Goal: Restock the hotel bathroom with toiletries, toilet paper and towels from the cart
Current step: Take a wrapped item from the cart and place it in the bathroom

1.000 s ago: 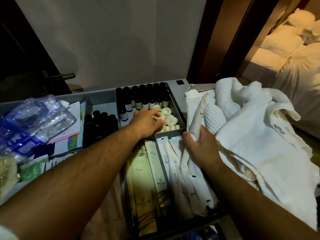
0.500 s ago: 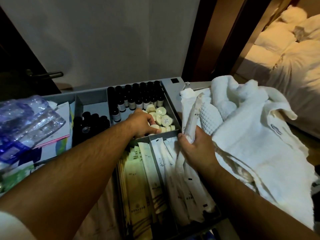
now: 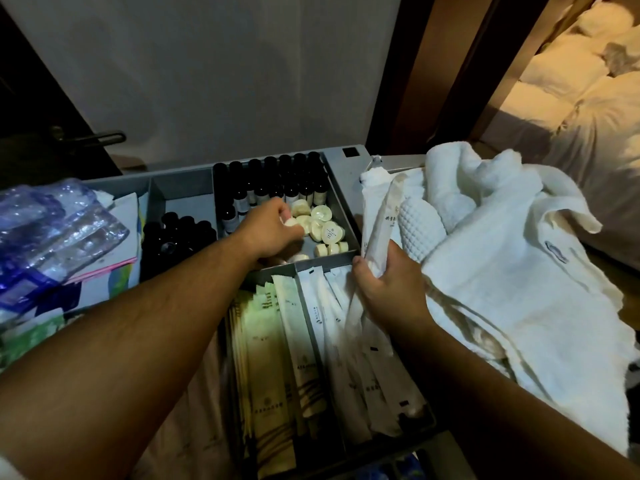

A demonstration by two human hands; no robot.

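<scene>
A grey cart tray [image 3: 341, 188] holds dark small bottles [image 3: 277, 188], round cream soap pucks [image 3: 323, 226] and long paper sachets [image 3: 277, 341]. My left hand [image 3: 268, 230] reaches into the soap compartment and pinches one round soap [image 3: 290, 221] between thumb and fingers. My right hand [image 3: 388, 289] grips several long white sachets [image 3: 381, 220] upright at the tray's right edge. White towels [image 3: 502, 271] lie heaped just right of that hand.
More dark bottles [image 3: 176, 233] fill a compartment to the left. A pack of plastic water bottles [image 3: 52, 233] lies on leaflets at the far left. A grey wall stands behind the cart, a dark door with a handle [image 3: 104, 136] at left, a bed [image 3: 588, 109] beyond.
My left hand has lifted slightly out of the soap pile with one soap pinched in it. The right hand keeps its hold on the sachets.
</scene>
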